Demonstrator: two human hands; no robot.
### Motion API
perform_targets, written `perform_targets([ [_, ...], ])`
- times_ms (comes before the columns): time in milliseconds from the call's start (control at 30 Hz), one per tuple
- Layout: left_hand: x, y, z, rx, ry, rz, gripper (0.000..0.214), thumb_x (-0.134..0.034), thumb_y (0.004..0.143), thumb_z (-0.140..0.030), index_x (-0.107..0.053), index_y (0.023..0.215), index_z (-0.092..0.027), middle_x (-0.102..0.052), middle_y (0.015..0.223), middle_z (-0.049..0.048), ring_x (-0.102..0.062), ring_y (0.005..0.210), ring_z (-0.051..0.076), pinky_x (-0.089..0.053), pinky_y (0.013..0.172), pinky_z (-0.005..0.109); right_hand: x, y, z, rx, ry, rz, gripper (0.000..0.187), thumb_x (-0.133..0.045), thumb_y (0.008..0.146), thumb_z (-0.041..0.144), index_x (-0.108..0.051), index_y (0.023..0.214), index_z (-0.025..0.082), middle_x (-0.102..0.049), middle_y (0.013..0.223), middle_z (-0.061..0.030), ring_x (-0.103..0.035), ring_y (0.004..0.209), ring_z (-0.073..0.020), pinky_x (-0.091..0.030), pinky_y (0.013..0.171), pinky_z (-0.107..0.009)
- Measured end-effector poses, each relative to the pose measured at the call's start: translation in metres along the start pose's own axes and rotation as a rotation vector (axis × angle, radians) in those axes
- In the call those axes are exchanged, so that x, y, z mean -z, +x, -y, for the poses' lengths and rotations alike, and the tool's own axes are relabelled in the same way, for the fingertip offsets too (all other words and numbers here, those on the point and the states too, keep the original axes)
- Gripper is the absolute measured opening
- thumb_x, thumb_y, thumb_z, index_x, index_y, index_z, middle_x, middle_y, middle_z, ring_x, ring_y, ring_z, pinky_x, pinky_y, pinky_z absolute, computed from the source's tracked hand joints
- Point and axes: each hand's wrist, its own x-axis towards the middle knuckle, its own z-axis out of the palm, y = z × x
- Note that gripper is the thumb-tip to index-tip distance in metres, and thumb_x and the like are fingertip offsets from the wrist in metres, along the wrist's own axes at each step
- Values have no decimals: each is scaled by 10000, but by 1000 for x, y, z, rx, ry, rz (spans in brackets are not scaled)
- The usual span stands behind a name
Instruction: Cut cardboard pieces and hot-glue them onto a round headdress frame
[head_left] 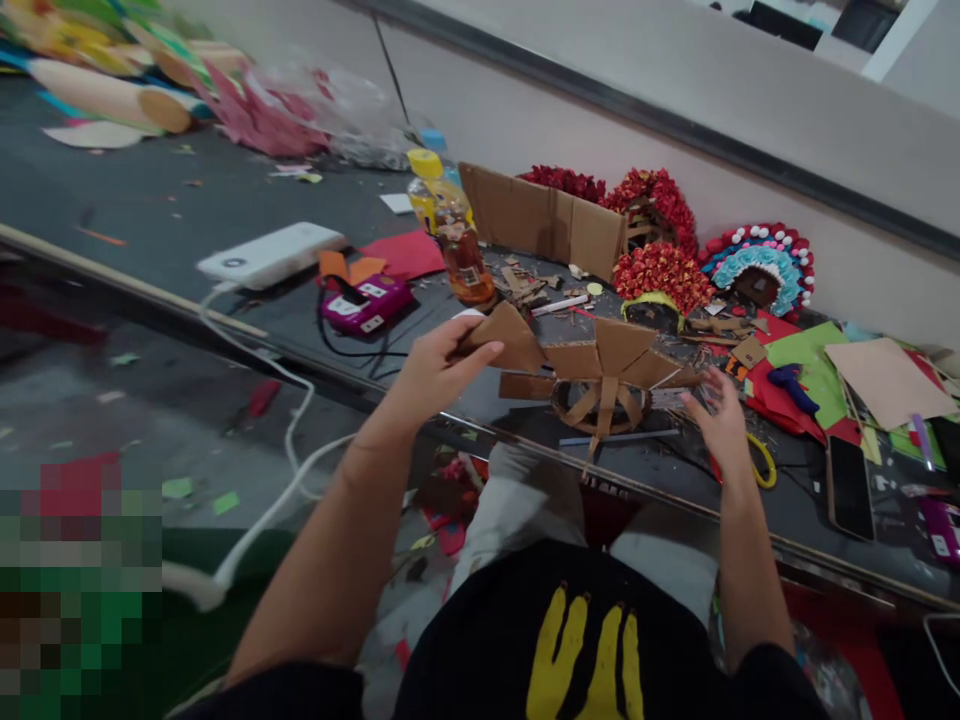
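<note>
My left hand (pixel 435 370) pinches the left end of a brown cardboard headpiece (pixel 600 375), a ring with strips and pointed panels fanned out above it. The piece is held just over the front edge of a dark table (pixel 187 200). My right hand (pixel 720 415) is at the piece's right end, fingers spread and blurred, close to the cardboard panel there and above yellow-handled scissors (pixel 761 465). Whether the right fingers touch the cardboard I cannot tell.
On the table are a tea bottle (pixel 457 245) with a yellow cap, a white power bank (pixel 270 255), a magenta device (pixel 366 303), a cardboard wall (pixel 544 220), red flower headpieces (pixel 660 270), coloured paper sheets (pixel 810 370), a glue gun (pixel 791 385) and a phone (pixel 849 487). Scraps litter the floor.
</note>
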Motion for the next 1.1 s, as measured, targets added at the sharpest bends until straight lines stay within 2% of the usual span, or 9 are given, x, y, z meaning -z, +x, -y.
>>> perform_targets([
  [167,-7,5,8,17,-19,60,336,-671,699,-415,-629,959,-206,-617,798,-63,-476,673,103,-414,634,192,-21,10,-12,-38,271,178,448,-730,654,362,-592,1044,190,-675,1023,-42,-613,934,-161,-457,890,-335],
  [300,-10,6,16,1,-25,71,380,-678,687,-430,-640,980,-191,-644,860,-33,-518,724,118,-439,664,198,-27,12,-13,-65,340,62,281,-711,647,346,-617,851,177,-681,811,3,-600,757,-127,-467,754,-268],
  [433,-14,13,14,-14,-75,19,407,-692,627,-461,-657,916,-176,-652,811,11,-552,710,141,-461,643,226,-26,12,-17,-69,418,-43,284,-725,617,346,-612,816,177,-671,753,21,-582,718,-109,-454,743,-252],
  [533,-20,24,-6,-87,-108,-35,400,-704,616,-428,-657,925,-180,-666,858,34,-584,748,143,-468,671,228,-22,9,-20,-109,509,-91,332,-741,600,368,-609,843,183,-685,790,11,-596,725,-115,-465,763,-277],
  [667,-31,43,-57,-205,-90,-44,370,-690,633,-437,-653,891,-175,-654,823,30,-588,761,149,-452,617,222,-14,0,-25,-193,679,-128,365,-758,590,388,-600,875,224,-705,867,5,-635,747,-129,-500,728,-294],
  [767,-41,55,-97,-275,-49,48,303,-675,674,-424,-649,824,-162,-600,706,5,-545,671,125,-395,539,202,-9,-11,-28,-201,731,-152,316,-730,644,375,-591,901,257,-704,895,27,-649,775,-114,-507,725,-279],
  [867,-52,63,-126,-307,-30,211,257,-677,700,-375,-639,793,-139,-542,634,-13,-495,595,97,-349,505,192,-6,-22,-32,-184,756,-159,270,-687,702,379,-587,928,271,-705,925,31,-654,820,-109,-512,750,-282],
  [967,-61,70,-142,-344,-18,335,241,-673,723,-355,-634,804,-131,-533,630,-16,-481,583,93,-356,522,196,-5,-28,-35,-185,805,-172,281,-688,707,382,-595,946,269,-702,948,20,-653,869,-115,-516,761,-280],
  [1100,-70,77,-147,-396,9,348,243,-676,732,-355,-629,810,-129,-536,650,-16,-480,598,91,-368,547,196,-6,-31,-43,-206,859,-216,273,-705,695,375,-596,922,269,-701,942,20,-656,866,-118,-523,761,-286],
])
